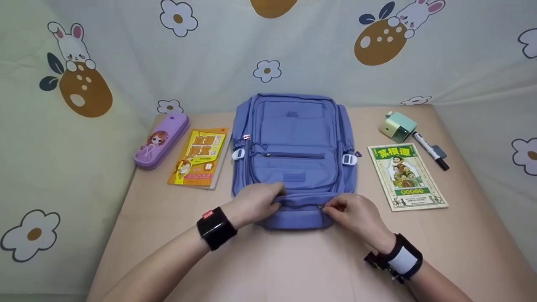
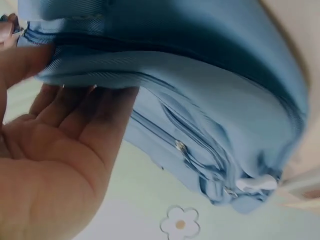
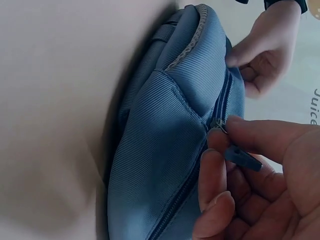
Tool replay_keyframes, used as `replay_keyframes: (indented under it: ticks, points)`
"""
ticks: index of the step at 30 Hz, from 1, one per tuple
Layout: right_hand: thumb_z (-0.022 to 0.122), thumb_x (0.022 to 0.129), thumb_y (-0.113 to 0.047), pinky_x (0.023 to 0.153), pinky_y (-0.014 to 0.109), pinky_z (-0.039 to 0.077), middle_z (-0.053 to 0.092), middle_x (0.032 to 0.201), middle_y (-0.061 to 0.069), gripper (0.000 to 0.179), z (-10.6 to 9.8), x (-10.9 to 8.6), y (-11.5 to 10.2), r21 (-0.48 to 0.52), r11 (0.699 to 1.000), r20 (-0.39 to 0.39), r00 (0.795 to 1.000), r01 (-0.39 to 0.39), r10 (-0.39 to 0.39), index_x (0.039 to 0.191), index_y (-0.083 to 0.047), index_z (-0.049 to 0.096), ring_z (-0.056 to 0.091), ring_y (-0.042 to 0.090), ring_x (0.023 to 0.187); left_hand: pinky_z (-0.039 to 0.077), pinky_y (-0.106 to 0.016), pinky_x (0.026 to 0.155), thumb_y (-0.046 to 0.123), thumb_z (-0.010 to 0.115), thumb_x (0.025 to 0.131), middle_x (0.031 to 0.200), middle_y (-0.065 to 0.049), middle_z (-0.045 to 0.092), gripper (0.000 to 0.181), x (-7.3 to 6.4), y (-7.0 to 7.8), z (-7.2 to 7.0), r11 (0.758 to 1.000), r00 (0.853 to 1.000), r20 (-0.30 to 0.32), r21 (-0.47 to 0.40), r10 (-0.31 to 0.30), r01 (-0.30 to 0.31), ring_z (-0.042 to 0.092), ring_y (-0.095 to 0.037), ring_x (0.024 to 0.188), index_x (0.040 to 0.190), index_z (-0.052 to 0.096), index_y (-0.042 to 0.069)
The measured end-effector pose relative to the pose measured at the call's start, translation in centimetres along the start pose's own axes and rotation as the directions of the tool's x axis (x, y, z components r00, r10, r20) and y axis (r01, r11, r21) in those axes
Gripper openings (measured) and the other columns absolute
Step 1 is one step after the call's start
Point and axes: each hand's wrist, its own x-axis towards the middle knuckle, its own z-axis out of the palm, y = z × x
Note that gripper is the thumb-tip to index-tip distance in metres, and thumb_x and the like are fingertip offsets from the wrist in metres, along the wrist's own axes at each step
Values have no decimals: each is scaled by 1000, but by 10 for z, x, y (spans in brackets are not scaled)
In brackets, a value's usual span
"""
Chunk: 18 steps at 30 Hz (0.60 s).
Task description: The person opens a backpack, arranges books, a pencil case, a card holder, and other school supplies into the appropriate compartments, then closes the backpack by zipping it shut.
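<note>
A blue backpack (image 1: 293, 130) lies on the table, front panel up. My left hand (image 1: 258, 201) grips the fabric edge beside the zipper at its near end. In the left wrist view the thumb lies on one side of the fabric and the fingers (image 2: 95, 115) on the other. My right hand (image 1: 356, 216) pinches the zipper pull (image 3: 217, 124) between thumb and index finger. A blue tab (image 3: 242, 158) hangs from the pull below those fingertips. The zipper track (image 3: 175, 205) runs away from the pull along the bag.
Left of the backpack lie a purple pencil case (image 1: 161, 142) and an orange-yellow book (image 1: 199, 157). On the right are a green comic-style book (image 1: 407, 176), a mint pencil sharpener (image 1: 398, 126) and a marker (image 1: 431, 151). A patterned curtain (image 1: 218, 63) closes off the back and sides.
</note>
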Motion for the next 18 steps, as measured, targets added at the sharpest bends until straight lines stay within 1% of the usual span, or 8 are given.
replay_keyframes:
  ticks: [2, 4, 7, 10, 15, 18]
  points:
    - [84, 85, -25, 64, 27, 51, 70, 84, -16, 5, 0, -2, 1, -19, 1000, 0, 1000, -4, 4, 85, -22, 80, 62, 3, 72, 57, -39, 75, 13, 74, 92, 96, -2, 71, 18, -6, -7, -2, 1000, 1000, -15, 19, 18, -18, 67, -22, 85, 107, 64, 12]
    - [85, 85, -24, 64, 28, 51, 70, 83, -15, 5, 0, -3, 2, -42, 999, -5, 1000, -5, 5, 85, -23, 80, 62, 3, 72, 57, -40, 79, 14, 75, 92, 97, -2, 71, 16, -12, -14, -3, 999, 998, -43, 37, 37, -36, 68, -23, 89, 106, 66, 12]
    - [85, 84, -23, 63, 28, 51, 70, 82, -16, 6, 0, -3, 2, -69, 998, -14, 1000, -12, 11, 84, -25, 80, 63, 3, 71, 56, -38, 74, 18, 73, 95, 88, 1, 70, 7, -16, -21, -1, 997, 994, -93, 57, 53, -48, 68, -20, 83, 98, 67, 14]
    - [85, 84, -24, 63, 28, 51, 71, 82, -16, 6, 0, -3, 0, -65, 998, -9, 1000, -13, 12, 83, -25, 80, 63, 3, 71, 54, -38, 66, 20, 69, 98, 77, 4, 65, 11, -16, -23, 0, 996, 989, -132, 67, 59, -51, 66, -19, 73, 89, 66, 16]
    - [85, 84, -26, 62, 26, 50, 71, 81, -16, 5, 5, -1, -11, -48, 999, 8, 1000, 3, -3, 82, -25, 80, 63, 2, 71, 54, -38, 64, 19, 68, 99, 75, 3, 65, 13, -14, -24, 2, 996, 988, -147, 83, 42, -30, 65, -19, 70, 87, 66, 16]
    - [86, 84, -26, 62, 26, 52, 72, 80, -15, 5, 11, 3, -20, -82, 995, 7, 998, 62, -62, 82, -24, 81, 64, 2, 71, 54, -38, 64, 18, 68, 99, 74, 4, 65, 13, -13, -24, 3, 996, 988, -148, 82, 34, -22, 65, -19, 70, 86, 67, 15]
